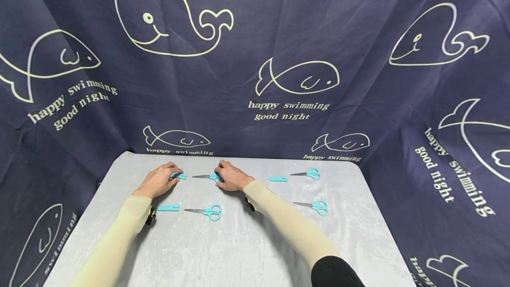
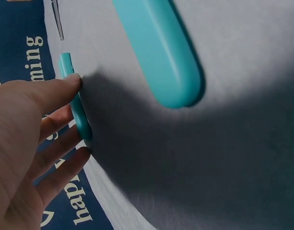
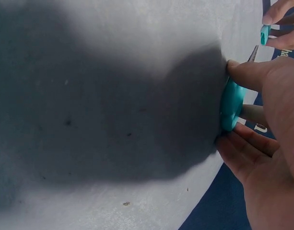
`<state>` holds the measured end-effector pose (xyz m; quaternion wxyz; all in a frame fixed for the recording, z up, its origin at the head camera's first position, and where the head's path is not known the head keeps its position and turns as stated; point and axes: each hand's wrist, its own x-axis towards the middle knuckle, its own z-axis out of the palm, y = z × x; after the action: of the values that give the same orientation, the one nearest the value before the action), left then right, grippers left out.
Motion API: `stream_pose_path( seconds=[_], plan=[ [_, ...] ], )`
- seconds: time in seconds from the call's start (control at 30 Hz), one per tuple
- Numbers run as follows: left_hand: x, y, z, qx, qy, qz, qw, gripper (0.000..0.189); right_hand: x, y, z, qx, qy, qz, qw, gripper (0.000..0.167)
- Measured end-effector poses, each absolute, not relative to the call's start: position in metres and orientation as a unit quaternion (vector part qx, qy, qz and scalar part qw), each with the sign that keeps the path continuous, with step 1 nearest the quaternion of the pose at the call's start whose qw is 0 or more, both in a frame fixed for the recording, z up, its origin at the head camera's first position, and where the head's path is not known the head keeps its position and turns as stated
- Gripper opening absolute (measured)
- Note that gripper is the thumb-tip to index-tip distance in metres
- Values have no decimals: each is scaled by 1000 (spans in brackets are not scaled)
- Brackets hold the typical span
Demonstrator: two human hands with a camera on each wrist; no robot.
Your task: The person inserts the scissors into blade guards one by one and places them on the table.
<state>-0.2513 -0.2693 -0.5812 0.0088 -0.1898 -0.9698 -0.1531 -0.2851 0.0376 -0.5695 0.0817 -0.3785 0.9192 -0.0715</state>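
Note:
At the far left of the table, my left hand (image 1: 159, 180) pinches a turquoise scissors sheath (image 1: 181, 176) between thumb and fingers. In the left wrist view the thumb lies along one side of that sheath (image 2: 80, 115), with fingers on its other side. My right hand (image 1: 232, 177) holds the turquoise handles of a pair of scissors (image 1: 202, 176), whose metal blades point left at the sheath. The right wrist view shows thumb and fingers around the handles (image 3: 231, 103). A short gap separates the blade tip from the sheath's end.
Nearer lie another sheath (image 1: 168, 207) and scissors (image 1: 205, 211) in line. Right of my right hand are a sheath (image 1: 278, 179) and two scissors, one farther (image 1: 306, 173) and one nearer (image 1: 313, 206). Dark printed fabric (image 1: 239, 136) stands behind the white table (image 1: 191, 251).

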Motion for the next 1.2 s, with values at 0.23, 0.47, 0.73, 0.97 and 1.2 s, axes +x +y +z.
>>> stream_pose_path(
  seconds=[0.23, 0.47, 0.73, 0.97, 1.2],
  plan=[
    [-254, -271, -585, -193, -971, -137, 21, 24, -286, 39, -568, -389, 914, -84, 83, 43],
    [-252, -270, -583, -201, -970, -136, 26, 23, -287, 42, -567, -405, 910, -66, 64, 42],
    [-252, -271, -584, -209, -967, -140, 31, 20, -286, 45, -568, -426, 902, -54, 38, 40],
    [-255, -272, -584, -208, -968, -141, 21, 19, -285, 44, -567, -425, 903, -53, 39, 40],
    [-256, -274, -584, -215, -966, -143, 21, 19, -285, 44, -568, -425, 903, -51, 42, 35]
  ],
)
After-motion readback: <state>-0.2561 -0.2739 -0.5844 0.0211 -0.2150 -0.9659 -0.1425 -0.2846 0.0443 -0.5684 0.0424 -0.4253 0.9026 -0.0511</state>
